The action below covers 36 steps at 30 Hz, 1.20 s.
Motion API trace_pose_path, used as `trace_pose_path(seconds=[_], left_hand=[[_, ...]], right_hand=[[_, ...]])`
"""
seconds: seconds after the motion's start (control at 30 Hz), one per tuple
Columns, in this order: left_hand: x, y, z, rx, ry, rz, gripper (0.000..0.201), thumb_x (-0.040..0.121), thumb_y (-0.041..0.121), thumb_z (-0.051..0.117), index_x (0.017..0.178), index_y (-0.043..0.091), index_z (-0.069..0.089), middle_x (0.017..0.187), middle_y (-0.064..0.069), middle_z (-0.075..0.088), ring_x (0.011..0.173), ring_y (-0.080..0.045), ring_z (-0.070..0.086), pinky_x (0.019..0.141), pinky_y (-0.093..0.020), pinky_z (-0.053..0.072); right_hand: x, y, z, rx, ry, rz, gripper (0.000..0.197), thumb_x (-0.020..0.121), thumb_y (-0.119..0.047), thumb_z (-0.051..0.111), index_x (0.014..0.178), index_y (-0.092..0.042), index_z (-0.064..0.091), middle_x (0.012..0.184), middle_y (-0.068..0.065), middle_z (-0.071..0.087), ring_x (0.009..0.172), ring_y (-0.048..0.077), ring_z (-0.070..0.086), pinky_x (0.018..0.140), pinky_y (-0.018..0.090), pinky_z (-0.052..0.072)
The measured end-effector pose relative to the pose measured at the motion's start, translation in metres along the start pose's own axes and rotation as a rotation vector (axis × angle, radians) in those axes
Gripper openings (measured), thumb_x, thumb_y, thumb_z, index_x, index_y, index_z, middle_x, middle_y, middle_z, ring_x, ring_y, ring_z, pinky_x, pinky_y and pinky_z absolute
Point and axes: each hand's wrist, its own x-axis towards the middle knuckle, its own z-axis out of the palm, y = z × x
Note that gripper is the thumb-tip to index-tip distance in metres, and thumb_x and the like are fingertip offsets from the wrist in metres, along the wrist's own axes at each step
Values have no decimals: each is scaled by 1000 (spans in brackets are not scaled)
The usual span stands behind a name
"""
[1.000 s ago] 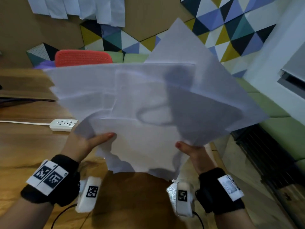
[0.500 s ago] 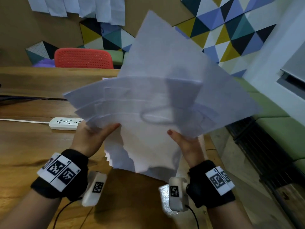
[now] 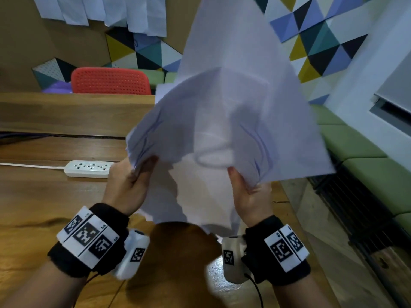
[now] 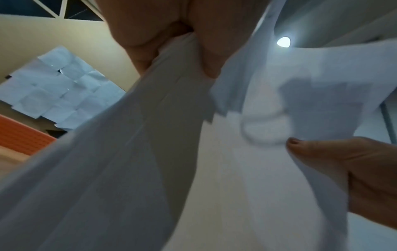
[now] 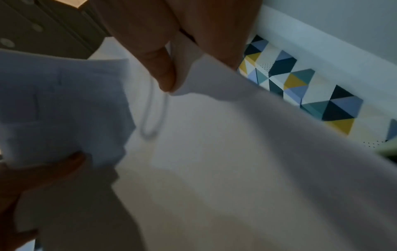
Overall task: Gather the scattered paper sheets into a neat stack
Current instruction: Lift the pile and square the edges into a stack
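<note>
Several white paper sheets (image 3: pixel 224 121) are held up above the wooden table (image 3: pixel 44 196), fanned and tilted, with one sheet rising to the top edge of the head view. My left hand (image 3: pixel 131 181) grips the bunched left edges of the paper sheets (image 4: pixel 171 88) between thumb and fingers. My right hand (image 3: pixel 246 187) pinches the lower right part of the paper sheets (image 5: pixel 214 135), thumb on the near face. A faint loop mark shows on the front sheet. The fingers behind the paper are hidden.
A white power strip (image 3: pixel 89 168) with its cord lies on the table to the left. A red chair (image 3: pixel 111 81) stands behind the table. More paper sheets (image 3: pixel 104 12) hang on the wall. A green bench (image 3: pixel 367 156) runs along the right.
The fan of sheets has swung upward and drawn together. My left hand moved right and now bunches the left edges; both hands are closer to each other.
</note>
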Motion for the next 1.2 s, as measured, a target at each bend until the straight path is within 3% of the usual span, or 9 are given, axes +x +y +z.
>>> trace_pose_path(seconds=[0.2, 0.37, 0.47, 0.53, 0.6, 0.67, 0.8, 1.03, 1.2], left_hand=[[-30, -7, 7, -129, -50, -202, 10, 79, 28, 67, 85, 32, 60, 69, 34, 66, 76, 18, 61, 61, 0, 44], [-24, -3, 1, -98, -8, -126, 18, 79, 21, 66, 79, 36, 56, 67, 35, 62, 74, 27, 54, 64, 6, 37], [-15, 5, -9, -162, -2, -112, 12, 68, 47, 58, 78, 46, 65, 80, 45, 61, 79, 24, 56, 66, 3, 41], [-14, 3, -11, -237, -27, -164, 27, 59, 52, 62, 84, 45, 66, 82, 37, 66, 80, 17, 61, 67, -4, 46], [-18, -5, -12, -266, -122, -253, 57, 45, 56, 71, 96, 30, 65, 83, 20, 72, 81, 7, 66, 72, -13, 50], [-24, -12, -13, -259, -198, -303, 88, 30, 66, 79, 106, 25, 60, 95, 10, 71, 91, -3, 66, 82, -24, 51], [-18, -9, -17, -343, -175, -302, 88, 20, 71, 78, 96, 29, 58, 83, 18, 73, 83, 6, 66, 70, -11, 53], [-4, 11, -22, -339, -178, -199, 85, 22, 72, 77, 92, 28, 59, 79, 34, 69, 79, 13, 65, 65, -4, 49], [-3, 11, -22, -348, -191, -178, 76, 25, 69, 79, 91, 34, 65, 86, 30, 70, 84, 9, 65, 66, -7, 50]], right_hand=[[-20, 6, 10, -139, -137, 384, 80, 68, -67, 46, 84, 9, 67, 101, 32, 67, 99, 39, 63, 90, 44, 47], [-15, -2, 7, -40, -42, 244, 31, 83, -28, 64, 73, 1, 68, 82, 24, 72, 87, 31, 69, 79, 45, 53], [-14, -13, -2, 126, 5, 81, 30, 82, -5, 65, 55, -18, 63, 56, -23, 68, 63, -13, 64, 59, 9, 48], [-13, -2, -2, 128, -39, 83, 31, 81, -1, 66, 58, -21, 71, 56, -26, 66, 60, -19, 60, 57, 1, 44], [-11, 16, 0, 82, -74, 158, 9, 75, -13, 74, 83, -15, 71, 74, -13, 69, 68, -11, 64, 66, 9, 50], [-11, 35, 5, 74, -77, 214, 55, 66, -25, 79, 110, -2, 58, 102, 9, 68, 93, 11, 68, 87, 35, 54], [-8, 41, 3, 44, -99, 214, 57, 57, -34, 77, 107, -11, 62, 103, 10, 70, 96, 26, 67, 88, 50, 53], [3, 14, -12, 192, -105, 76, 29, 59, -9, 84, 82, -12, 66, 65, -12, 73, 65, -4, 68, 60, 10, 51], [3, 7, -16, 343, -204, 93, 51, 63, 0, 81, 90, -27, 46, 95, -14, 58, 66, -25, 57, 55, -3, 42]])
